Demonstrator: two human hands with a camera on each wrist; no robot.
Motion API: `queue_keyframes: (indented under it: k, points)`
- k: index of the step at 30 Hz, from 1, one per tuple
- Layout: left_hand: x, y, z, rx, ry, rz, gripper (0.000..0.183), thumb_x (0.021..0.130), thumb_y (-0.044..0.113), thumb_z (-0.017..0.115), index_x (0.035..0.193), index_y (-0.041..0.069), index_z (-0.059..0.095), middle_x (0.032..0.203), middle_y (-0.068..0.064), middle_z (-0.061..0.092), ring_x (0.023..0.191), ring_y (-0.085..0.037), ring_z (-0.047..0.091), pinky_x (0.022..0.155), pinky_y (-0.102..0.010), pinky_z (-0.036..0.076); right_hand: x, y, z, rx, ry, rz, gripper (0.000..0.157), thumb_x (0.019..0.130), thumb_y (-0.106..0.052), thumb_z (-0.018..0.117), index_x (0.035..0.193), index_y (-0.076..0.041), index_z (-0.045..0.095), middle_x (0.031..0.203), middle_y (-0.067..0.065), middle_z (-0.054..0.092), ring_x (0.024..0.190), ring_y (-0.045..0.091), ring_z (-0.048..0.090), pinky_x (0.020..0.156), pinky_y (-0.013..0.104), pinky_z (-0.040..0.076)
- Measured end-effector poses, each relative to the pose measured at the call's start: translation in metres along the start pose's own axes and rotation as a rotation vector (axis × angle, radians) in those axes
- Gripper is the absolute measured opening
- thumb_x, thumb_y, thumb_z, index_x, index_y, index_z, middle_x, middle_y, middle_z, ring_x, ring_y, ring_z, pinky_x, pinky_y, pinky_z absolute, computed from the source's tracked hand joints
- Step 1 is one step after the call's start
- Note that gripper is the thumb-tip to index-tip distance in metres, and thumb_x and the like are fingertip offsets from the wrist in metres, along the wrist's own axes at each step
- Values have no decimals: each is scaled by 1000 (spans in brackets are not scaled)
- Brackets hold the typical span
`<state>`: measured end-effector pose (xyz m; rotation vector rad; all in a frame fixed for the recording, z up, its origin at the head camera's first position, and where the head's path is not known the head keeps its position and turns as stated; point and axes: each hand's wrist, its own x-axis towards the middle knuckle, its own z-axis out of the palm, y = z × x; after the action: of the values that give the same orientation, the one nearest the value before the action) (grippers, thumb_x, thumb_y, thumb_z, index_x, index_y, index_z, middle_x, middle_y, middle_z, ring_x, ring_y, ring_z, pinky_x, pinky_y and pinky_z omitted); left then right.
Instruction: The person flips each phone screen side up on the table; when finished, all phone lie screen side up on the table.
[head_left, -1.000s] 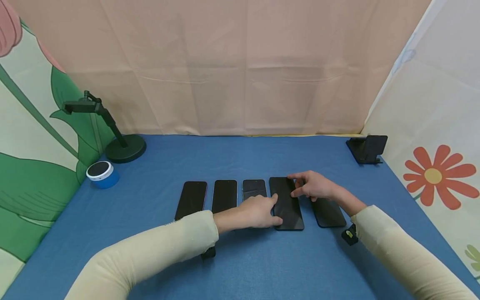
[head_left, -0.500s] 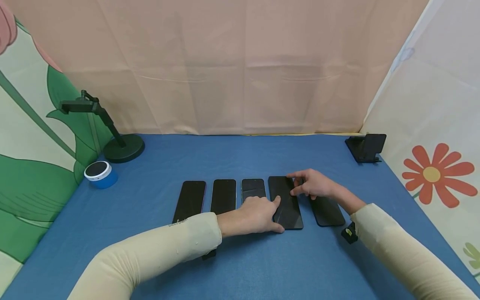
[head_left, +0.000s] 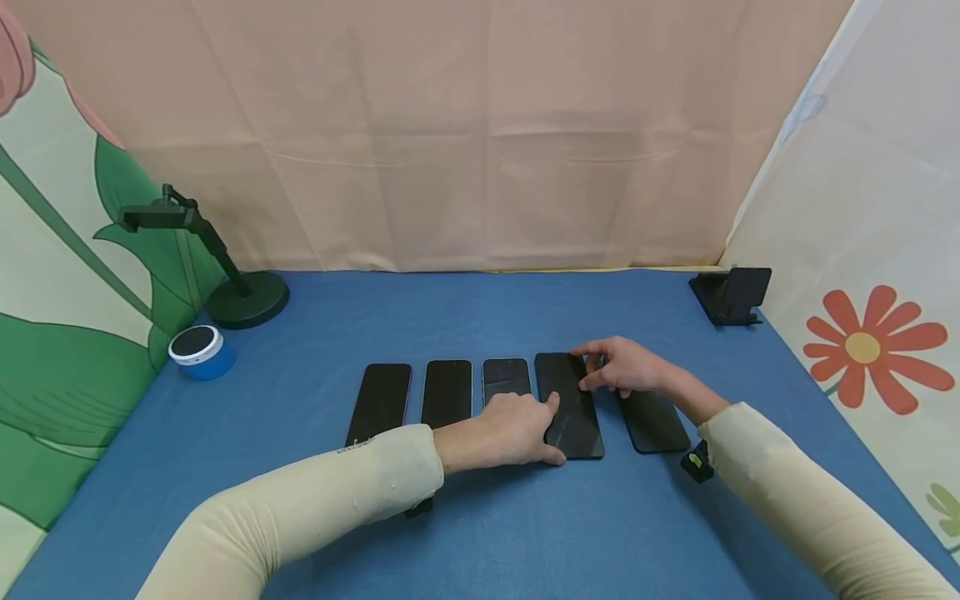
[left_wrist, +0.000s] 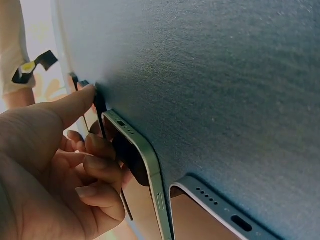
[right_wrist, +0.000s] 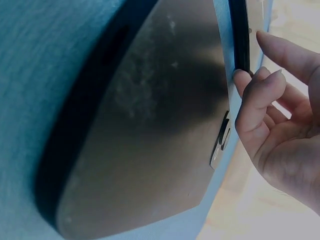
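A large dark smartphone point(head_left: 573, 421) lies flat on the blue tabletop, screen-like glossy side up, between both hands. At its near-left corner, my left hand point(head_left: 501, 429) touches it with extended thumb and index finger; the other fingers are bent in the left wrist view. My right hand point(head_left: 621, 367) touches the upper right edge with index finger and thumb. Three more phones stretch leftward: one partly under the left hand point(head_left: 507, 377), a black one point(head_left: 447, 390) and a purple-edged one point(head_left: 380, 400). On the right lies another phone point(head_left: 656, 425), whose back shows a camera bump point(right_wrist: 221, 142).
A black stand with a round base point(head_left: 247, 298) stands at the back left. In front of it is a blue and white round device point(head_left: 201, 352). A black phone holder point(head_left: 731, 296) stands at the back right. Printed cloth walls enclose the blue tabletop point(head_left: 480, 542).
My left hand's thumb has slid slightly toward the near edge of the large smartphone since a second ago. Both hands stay at that phone, which has hardly moved.
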<state>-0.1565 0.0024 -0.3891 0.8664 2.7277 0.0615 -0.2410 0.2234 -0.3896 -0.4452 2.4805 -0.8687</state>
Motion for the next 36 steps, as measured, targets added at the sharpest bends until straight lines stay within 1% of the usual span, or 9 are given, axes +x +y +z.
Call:
queue_keyframes:
  k: [11,19,22,26,29,30,32,34,36]
  points:
    - [0,1,-1,7,-12,-12,89,85,65,68,154,15,42,79,-4,69,54,-14,54,45,-31,43,-1,0,0,-7,-2,8,58,93,-20,71,146,-6,51,93,6,59,57,14,47,47,29,42]
    - [2,2,-2,29,-22,-2,89,85,66,67,154,14,42,85,-5,72,55,-15,56,47,-31,44,-1,0,-1,-9,-10,11,59,93,-21,71,147,-7,51,97,7,58,56,14,45,47,29,40]
    - [3,3,-5,52,-38,-7,89,86,66,66,154,14,42,86,-4,72,56,-14,56,48,-31,45,-4,1,-3,7,-12,0,60,95,-23,69,149,-8,48,103,8,60,59,16,47,48,30,42]
    - [6,8,-8,46,-53,-19,88,88,66,63,156,15,38,78,-1,69,52,-13,54,46,-30,44,-10,9,-11,43,10,2,62,95,-27,68,151,-11,46,111,10,60,65,20,50,50,32,45]
    - [12,15,-8,-7,-25,-3,88,91,63,62,158,15,33,69,1,65,52,-13,55,43,-30,43,-15,17,-19,47,32,8,64,95,-29,69,151,-10,45,116,13,58,66,22,51,51,34,46]
    - [14,17,-7,-22,-5,9,88,91,63,61,159,15,31,74,1,68,58,-12,60,44,-29,44,-16,20,-23,41,39,12,64,95,-30,69,151,-10,44,119,13,58,66,21,51,51,34,46]
    - [20,23,-6,-46,35,42,87,93,61,61,160,15,28,93,1,73,75,-12,67,49,-28,48,-19,25,-30,39,46,24,66,95,-31,69,152,-10,43,124,15,56,64,20,50,52,35,47]
    - [28,27,-3,-58,65,91,85,94,59,60,160,15,28,117,-1,71,95,-13,69,60,-27,53,-22,31,-37,40,49,45,68,96,-31,68,154,-10,40,129,16,54,61,19,48,53,36,47]
    - [36,30,-1,-65,78,137,81,95,58,59,159,16,30,135,-2,64,112,-14,65,71,-27,55,-26,38,-45,36,51,72,69,96,-31,69,154,-10,39,130,17,52,60,18,47,53,37,46]
